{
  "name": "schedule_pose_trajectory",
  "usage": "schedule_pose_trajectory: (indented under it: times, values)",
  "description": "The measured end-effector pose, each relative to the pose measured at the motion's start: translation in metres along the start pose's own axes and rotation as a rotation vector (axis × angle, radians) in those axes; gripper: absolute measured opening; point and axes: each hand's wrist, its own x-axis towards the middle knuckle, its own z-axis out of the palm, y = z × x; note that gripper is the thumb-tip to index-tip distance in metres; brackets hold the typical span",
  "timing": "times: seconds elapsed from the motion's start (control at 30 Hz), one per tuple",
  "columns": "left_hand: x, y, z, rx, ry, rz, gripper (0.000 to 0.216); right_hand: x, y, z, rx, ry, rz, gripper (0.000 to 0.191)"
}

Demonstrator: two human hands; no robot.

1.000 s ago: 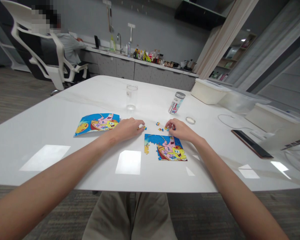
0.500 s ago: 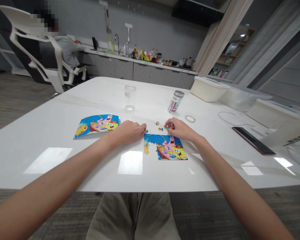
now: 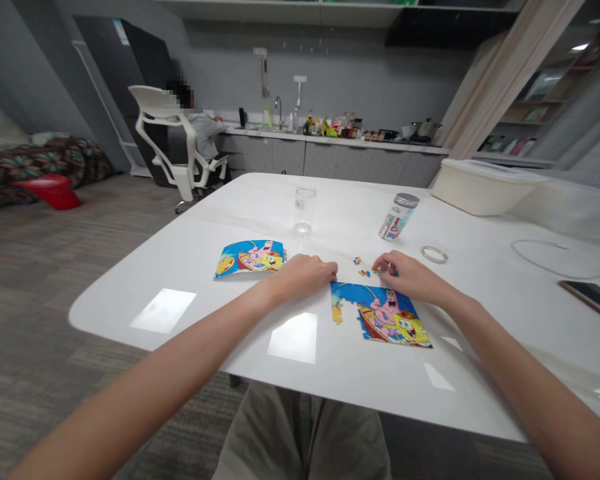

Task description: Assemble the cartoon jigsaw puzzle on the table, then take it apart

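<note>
A partly joined cartoon jigsaw puzzle [image 3: 395, 317] lies flat on the white table, with a gap at its lower left. My left hand [image 3: 310, 275] rests by the puzzle's top left corner, fingers curled together; what lies under its fingertips is hidden. Behind the puzzle's upper edge, my right hand [image 3: 407, 275] has thumb and fingers bent closely around a small puzzle piece [image 3: 375, 270]. Loose puzzle pieces [image 3: 364, 273] lie between the hands. A curved picture sheet [image 3: 250, 256] with the same cartoon scene stands left of my left hand.
Farther back on the table [image 3: 220, 220] are a clear jar [image 3: 303, 210] and a printed canister [image 3: 399, 217] with a silver lid. A round lid [image 3: 434, 254] lies right of my right hand. Storage boxes [image 3: 480, 190] line the right. A person [image 3: 205, 130] sits near the counter.
The camera has turned left, so everything appears shifted to the right. A puzzle piece at my left fingertips is now out of sight. Both hands stay nearly in place around the puzzle.
</note>
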Motion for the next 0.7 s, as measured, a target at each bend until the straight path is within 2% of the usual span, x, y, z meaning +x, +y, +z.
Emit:
schedule_pose_trajectory:
  times: [0.23, 0.47, 0.57, 0.63, 0.7]
  values:
    - [-0.002, 0.003, -0.001, 0.003, 0.002, -0.009, 0.031, 0.001, 0.003, 0.002, -0.001, -0.012, 0.02, 0.024]
    - [-0.003, -0.007, -0.004, -0.145, -0.004, -0.011, 0.024, 0.001, -0.003, -0.002, -0.012, -0.001, 0.007, 0.024]
    - [-0.004, -0.013, -0.006, -0.225, 0.081, 0.095, 0.016, -0.001, -0.007, -0.005, -0.013, -0.02, 0.007, 0.025]
    - [-0.005, -0.017, -0.009, -0.198, 0.114, 0.116, 0.015, -0.002, -0.008, -0.008, -0.031, -0.025, 0.033, 0.024]
    - [-0.005, -0.022, -0.012, -0.161, 0.167, 0.105, 0.014, -0.003, -0.006, -0.01, -0.062, 0.039, 0.116, 0.021]
